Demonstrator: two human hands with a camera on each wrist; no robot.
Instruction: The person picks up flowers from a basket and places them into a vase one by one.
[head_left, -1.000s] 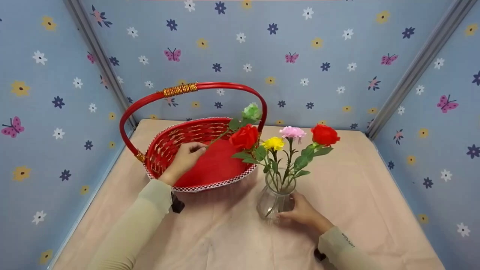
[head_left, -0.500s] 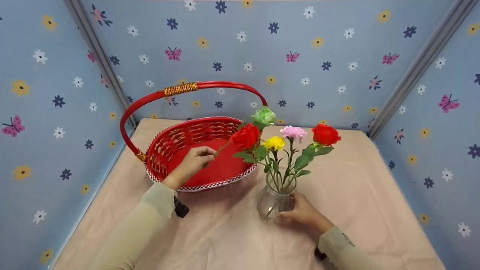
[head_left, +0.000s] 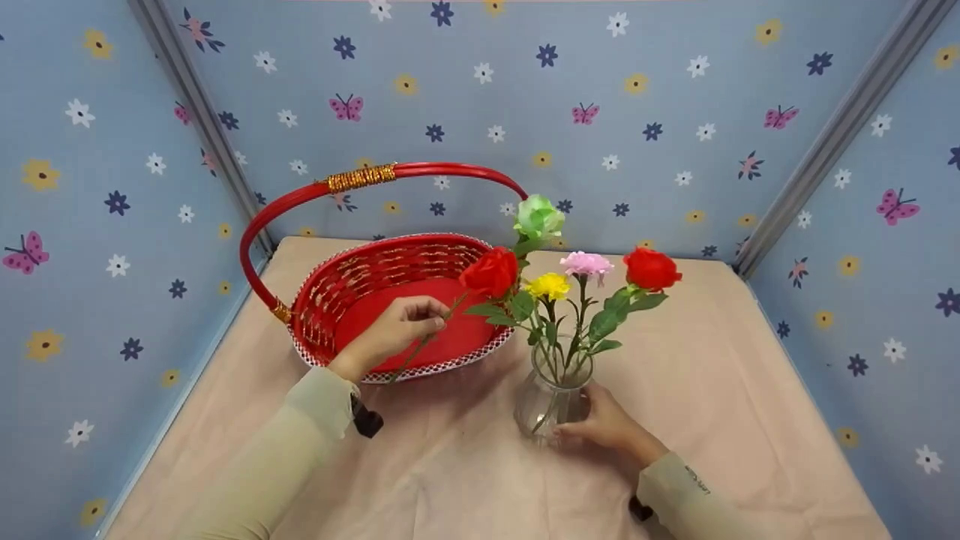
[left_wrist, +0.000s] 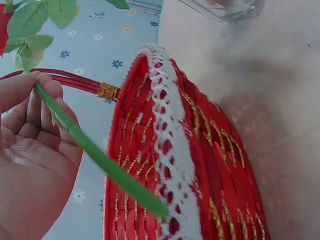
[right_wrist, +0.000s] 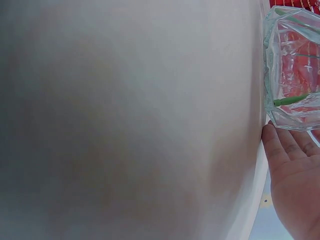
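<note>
My left hand (head_left: 394,330) pinches a green rose by its stem (left_wrist: 100,155) between thumb and fingers, over the red basket (head_left: 431,370). Its pale green bloom (head_left: 539,217) stands up behind the flowers in the vase, and the lower stem end points down across the basket's lace rim (left_wrist: 172,150). My right hand (head_left: 615,431) holds the low right side of a clear glass vase (head_left: 534,409), with its fingertips near the tabletop. In the vase stand a red rose (head_left: 490,273), a yellow carnation (head_left: 547,286), a pink carnation (head_left: 586,265) and another red rose (head_left: 651,269).
The basket's tall handle (head_left: 450,169), wrapped in gold, arches over its left and back. A pale pink cloth (head_left: 465,487) covers the table. Blue walls (head_left: 480,97) with flower and butterfly prints enclose it at the back and sides.
My left hand has moved right with the green rose and tipped it more upright; its stem end now shows below the hand. My right hand and the vase have stayed still.
</note>
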